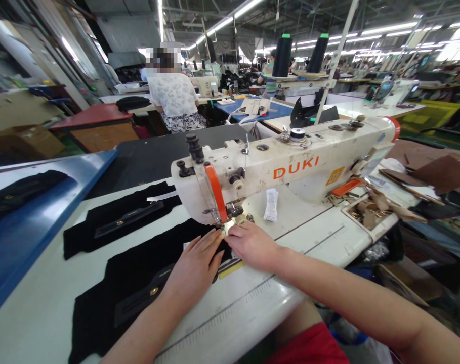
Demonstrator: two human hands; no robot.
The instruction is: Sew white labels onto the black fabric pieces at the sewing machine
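Observation:
A black fabric panel (112, 283) with a dark strip and a small gold-coloured fitting lies on the white sewing table (313, 258). Its far right end runs under the needle area of a white sewing machine (260, 164). My left hand (194, 268) rests flat on that panel, fingers stretched toward the presser foot. Right beside the needle, my right hand (254, 245) has its fingers bent and pressed together; what they pinch is hidden by the hand and the bright lamp light. A small white bit shows by my left fingers.
A second black panel (100, 227) lies behind the first. White labels (270, 205) sit under the machine arm. At the right, a tray (370, 215) holds small metal and fabric pieces. A blue metal surface (43, 227) borders the left. A person (172, 96) sits ahead.

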